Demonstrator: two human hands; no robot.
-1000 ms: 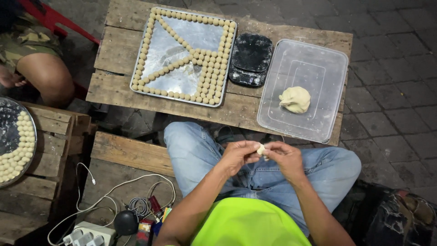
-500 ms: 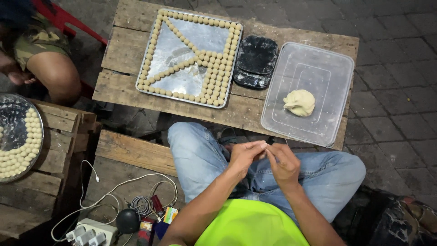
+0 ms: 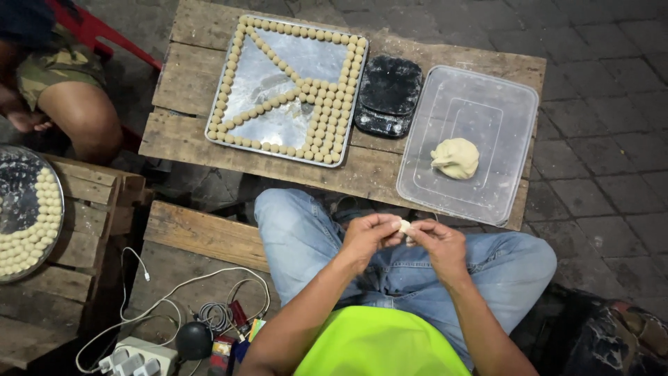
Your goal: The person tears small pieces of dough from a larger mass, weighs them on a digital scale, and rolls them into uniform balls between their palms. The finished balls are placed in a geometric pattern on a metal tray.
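Note:
A small pale piece of dough [image 3: 404, 226] sits pinched between the fingertips of both hands over my lap. My left hand [image 3: 367, 239] grips it from the left, my right hand [image 3: 440, 245] from the right. On the wooden table ahead, a rectangular metal tray [image 3: 278, 124] carries several small dough balls [image 3: 325, 111] set in lines along its edges and diagonals. A larger dough lump [image 3: 455, 157] lies in a clear plastic container [image 3: 487, 97] at the table's right end.
A black kitchen scale [image 3: 387, 94] stands between tray and container. At left, a round metal tray [image 3: 17, 202] with dough balls rests on a wooden crate, and another person's knee [image 3: 80, 115] is beside it. Cables and a white power strip [image 3: 136, 356] lie at lower left.
My fingers closed over the dough half a second ago, hiding it; now they have parted a little and the dough shows between the fingertips again. The view shifted slightly.

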